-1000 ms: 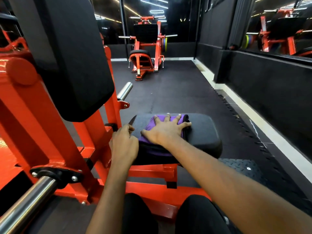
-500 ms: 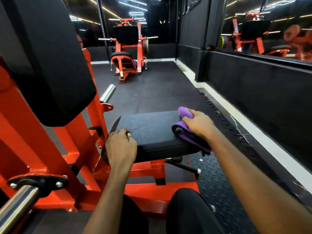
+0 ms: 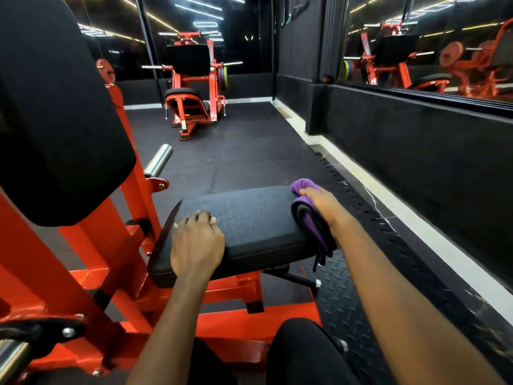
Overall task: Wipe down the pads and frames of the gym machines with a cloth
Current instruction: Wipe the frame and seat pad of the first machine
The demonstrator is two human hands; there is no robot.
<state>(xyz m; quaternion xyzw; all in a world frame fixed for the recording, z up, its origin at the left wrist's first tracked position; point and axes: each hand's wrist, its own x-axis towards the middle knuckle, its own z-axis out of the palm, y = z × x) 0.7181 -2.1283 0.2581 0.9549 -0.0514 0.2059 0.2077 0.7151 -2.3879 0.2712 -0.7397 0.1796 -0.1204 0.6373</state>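
Note:
A black seat pad (image 3: 249,226) sits on an orange machine frame (image 3: 91,245) in front of me. My left hand (image 3: 195,243) rests on the pad's near left corner with its fingers curled over the top. My right hand (image 3: 323,207) presses a purple cloth (image 3: 311,218) against the pad's right end; the cloth drapes down over that side. A large black back pad (image 3: 55,112) stands tilted at the upper left.
A chrome bar (image 3: 158,159) sticks out behind the seat, another at the bottom left (image 3: 11,357). A second orange machine (image 3: 194,87) stands far back on the black rubber floor. A black wall and mirror (image 3: 430,45) run along the right. My knees are below.
My right hand slid the cloth from the middle of the seat pad to its right end, and now holds it down over that side. My left hand stayed on the left corner.

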